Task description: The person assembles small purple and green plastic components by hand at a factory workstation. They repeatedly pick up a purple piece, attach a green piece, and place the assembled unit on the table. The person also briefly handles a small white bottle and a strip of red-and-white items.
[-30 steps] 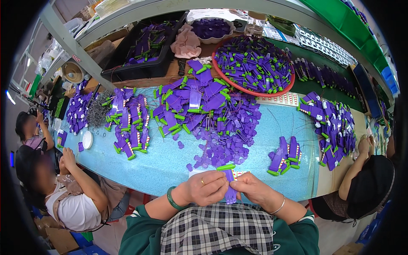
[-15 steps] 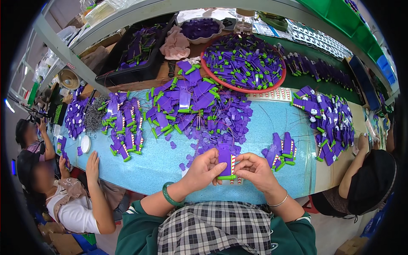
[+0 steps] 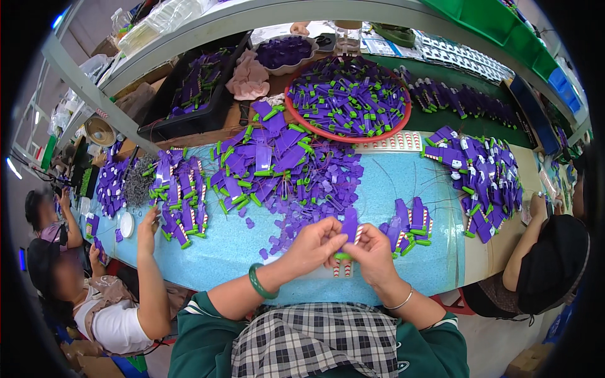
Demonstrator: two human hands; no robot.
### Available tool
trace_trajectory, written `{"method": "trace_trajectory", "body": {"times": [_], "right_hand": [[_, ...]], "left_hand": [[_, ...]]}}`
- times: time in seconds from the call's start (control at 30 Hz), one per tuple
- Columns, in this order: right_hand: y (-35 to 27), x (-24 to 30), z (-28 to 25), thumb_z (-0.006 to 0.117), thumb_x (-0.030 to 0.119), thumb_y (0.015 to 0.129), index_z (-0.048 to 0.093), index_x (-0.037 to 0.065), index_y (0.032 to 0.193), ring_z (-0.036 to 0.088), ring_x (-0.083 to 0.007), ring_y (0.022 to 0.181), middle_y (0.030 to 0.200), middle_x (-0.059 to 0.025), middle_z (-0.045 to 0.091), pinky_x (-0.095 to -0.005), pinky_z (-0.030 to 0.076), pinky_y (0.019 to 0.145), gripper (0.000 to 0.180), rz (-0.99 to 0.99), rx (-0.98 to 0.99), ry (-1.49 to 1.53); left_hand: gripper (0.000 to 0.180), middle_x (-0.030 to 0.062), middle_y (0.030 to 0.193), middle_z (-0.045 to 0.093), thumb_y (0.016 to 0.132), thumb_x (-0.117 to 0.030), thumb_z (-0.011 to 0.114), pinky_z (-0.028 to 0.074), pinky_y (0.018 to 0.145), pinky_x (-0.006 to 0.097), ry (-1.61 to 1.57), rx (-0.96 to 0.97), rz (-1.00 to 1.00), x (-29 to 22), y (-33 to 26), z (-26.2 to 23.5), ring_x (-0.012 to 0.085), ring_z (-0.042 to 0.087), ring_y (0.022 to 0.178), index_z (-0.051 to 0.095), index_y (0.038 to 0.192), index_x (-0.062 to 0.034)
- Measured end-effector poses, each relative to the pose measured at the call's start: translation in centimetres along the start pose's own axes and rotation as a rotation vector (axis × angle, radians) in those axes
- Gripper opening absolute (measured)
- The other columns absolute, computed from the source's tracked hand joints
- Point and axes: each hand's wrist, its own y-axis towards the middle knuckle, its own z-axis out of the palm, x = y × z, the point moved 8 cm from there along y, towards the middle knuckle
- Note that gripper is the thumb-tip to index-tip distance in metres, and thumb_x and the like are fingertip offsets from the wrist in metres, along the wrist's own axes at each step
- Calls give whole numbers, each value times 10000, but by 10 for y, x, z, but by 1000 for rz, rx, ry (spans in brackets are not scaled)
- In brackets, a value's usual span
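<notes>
A flat purple plastic piece with a green end and a red-and-white striped strip along one side is pinched between my two hands. My left hand is closed on its left side, near the green end. On the other side, the fingers of my right hand close over the striped edge and hide part of it. Striped stickers lie on the table just below my hands. Right of my right hand is a small group of similar purple-and-green pieces, some with striped strips.
Beyond my hands a heap of purple pieces with thin wires spreads over the blue tabletop. A red basin and a black tray stand behind it. More piles flank both sides. Co-workers sit left and right; a metal shelf frame crosses above.
My hands have drawn closer together around the purple piece, which is now more covered and tilted. The left co-worker's hand has risen toward the pile beside it. The view has shifted slightly.
</notes>
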Motion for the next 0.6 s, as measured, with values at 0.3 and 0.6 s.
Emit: {"method": "trace_trajectory", "body": {"times": [0.3,0.6], "right_hand": [[-1,23,-30,571,-15,858,524,7,1191,562,-102,863,1002,-19,589,-265,477,750,337,-219,-51,147],[-14,28,36,626,-19,827,633,-19,1081,587,-138,904,1093,-99,544,-258,529,663,255,-242,387,-310]], "left_hand": [[151,120,974,544,722,-54,667,476,747,384,1499,-263,674,-50,43,-6,291,540,913,596,854,-39],[160,62,940,625,879,-9,598,504,729,260,-326,269,-2,13,-23,-8,135,624,858,527,1022,-11]]}}
